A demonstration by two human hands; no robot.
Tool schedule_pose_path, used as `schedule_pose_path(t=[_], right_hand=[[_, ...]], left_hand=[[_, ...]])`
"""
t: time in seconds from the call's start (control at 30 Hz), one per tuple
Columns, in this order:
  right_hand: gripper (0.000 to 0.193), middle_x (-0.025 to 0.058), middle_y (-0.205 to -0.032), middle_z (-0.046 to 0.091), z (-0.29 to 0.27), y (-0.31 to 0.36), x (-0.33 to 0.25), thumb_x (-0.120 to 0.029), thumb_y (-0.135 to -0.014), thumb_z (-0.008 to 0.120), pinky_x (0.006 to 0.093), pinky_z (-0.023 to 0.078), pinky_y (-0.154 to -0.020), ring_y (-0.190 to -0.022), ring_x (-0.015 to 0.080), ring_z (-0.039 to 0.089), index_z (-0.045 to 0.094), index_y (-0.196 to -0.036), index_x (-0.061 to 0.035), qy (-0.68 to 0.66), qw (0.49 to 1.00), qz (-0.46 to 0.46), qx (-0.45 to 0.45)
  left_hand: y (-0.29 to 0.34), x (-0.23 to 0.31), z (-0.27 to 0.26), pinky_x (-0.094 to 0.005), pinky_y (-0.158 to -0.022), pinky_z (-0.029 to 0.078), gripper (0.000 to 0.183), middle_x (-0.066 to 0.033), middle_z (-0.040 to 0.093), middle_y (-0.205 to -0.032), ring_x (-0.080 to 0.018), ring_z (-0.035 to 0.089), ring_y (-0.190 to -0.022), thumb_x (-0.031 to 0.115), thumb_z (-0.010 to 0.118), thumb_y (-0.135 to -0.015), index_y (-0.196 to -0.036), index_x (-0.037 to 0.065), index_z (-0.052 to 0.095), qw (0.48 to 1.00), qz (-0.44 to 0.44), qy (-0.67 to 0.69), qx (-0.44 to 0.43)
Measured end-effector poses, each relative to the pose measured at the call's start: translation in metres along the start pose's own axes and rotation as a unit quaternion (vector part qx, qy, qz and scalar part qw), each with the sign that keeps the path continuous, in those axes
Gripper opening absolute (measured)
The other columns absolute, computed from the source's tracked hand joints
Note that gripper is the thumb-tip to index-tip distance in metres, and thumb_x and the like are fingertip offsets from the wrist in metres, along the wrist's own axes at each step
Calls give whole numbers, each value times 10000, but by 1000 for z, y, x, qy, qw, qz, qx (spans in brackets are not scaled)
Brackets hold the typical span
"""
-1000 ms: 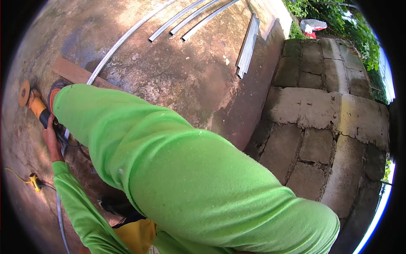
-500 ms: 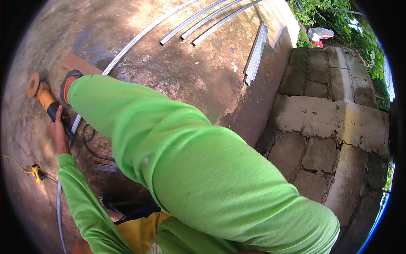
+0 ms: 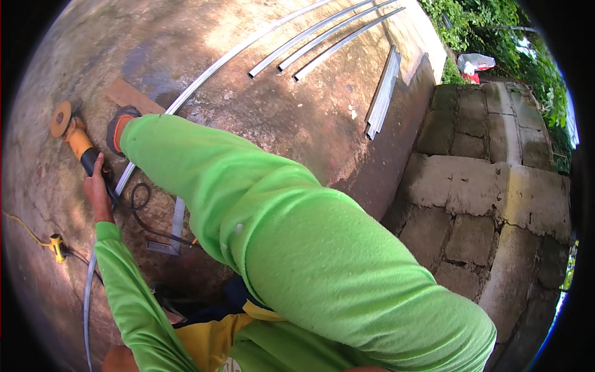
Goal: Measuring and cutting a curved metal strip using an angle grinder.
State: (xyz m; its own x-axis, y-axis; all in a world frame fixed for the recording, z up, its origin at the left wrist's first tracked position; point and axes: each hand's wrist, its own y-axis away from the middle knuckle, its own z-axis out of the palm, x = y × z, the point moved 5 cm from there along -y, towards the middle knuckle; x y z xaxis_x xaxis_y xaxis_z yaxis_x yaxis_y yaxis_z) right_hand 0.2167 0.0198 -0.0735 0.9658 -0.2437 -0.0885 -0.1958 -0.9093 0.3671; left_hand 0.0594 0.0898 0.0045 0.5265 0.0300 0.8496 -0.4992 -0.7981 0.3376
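My left hand (image 3: 97, 193) is bare and wrapped round the dark rear body of an orange-and-black angle grinder (image 3: 79, 144). The grinder's round brown disc (image 3: 61, 119) faces up at the far left, apart from the metal tubing. My right hand (image 3: 118, 131), in a dark glove with an orange cuff, is low beside a long thin metal tube (image 3: 186, 93) and a flat brown board (image 3: 133, 96). Its fingers are hidden by the glove and the green sleeve, so its grip does not show. The black power cord (image 3: 145, 217) loops under my right arm.
A metal try square (image 3: 164, 248) lies near my left forearm. A yellow cord connector (image 3: 57, 248) rests at the left. Several cut metal tubes (image 3: 310, 40) and a stack of channels (image 3: 383, 96) lie farther off on the stained concrete floor. A block wall (image 3: 471, 186) stands at the right.
The whole view has shifted, so things sit slightly farther right and lower, and more of the try square shows. My left hand keeps hold of the grinder; my right hand stays beside the tube.
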Motion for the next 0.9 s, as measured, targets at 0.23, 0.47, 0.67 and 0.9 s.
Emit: schedule_pose_path(t=[0.23,0.47,0.67,0.9], right_hand=[[294,85,-1139,708,-5,12,2,-281,-905,567,435,521,-887,-1054,245,669,729,-1116,-155,-2,1000,-4,4],[295,83,-1139,708,-8,14,2,-281,-910,560,429,521,-888,-1053,240,669,727,-1119,-157,-10,1000,-6,5],[296,81,-1140,708,-8,17,-8,-281,-915,553,423,521,-889,-1052,236,670,725,-1122,-158,-20,1000,-11,8],[297,79,-1140,707,-2,21,-5,-281,-920,546,416,521,-890,-1051,231,670,722,-1125,-159,-30,999,-11,7]], left_hand=[[7,5,4,-298,-614,422,509,-20,626,-714,-120,538,-626,501,780,-769,-790,1,683,1000,10,11,4],[4,1,4,-303,-630,427,525,-21,621,-723,-122,542,-651,509,778,-766,-808,-7,689,1000,-3,-12,1],[-1,-5,0,-310,-635,428,539,-19,618,-737,-127,532,-654,508,774,-771,-839,-20,689,1000,7,-3,10],[3,2,4,-314,-659,437,531,-23,620,-768,-133,541,-685,492,778,-772,-870,-22,693,1000,9,-9,10]])
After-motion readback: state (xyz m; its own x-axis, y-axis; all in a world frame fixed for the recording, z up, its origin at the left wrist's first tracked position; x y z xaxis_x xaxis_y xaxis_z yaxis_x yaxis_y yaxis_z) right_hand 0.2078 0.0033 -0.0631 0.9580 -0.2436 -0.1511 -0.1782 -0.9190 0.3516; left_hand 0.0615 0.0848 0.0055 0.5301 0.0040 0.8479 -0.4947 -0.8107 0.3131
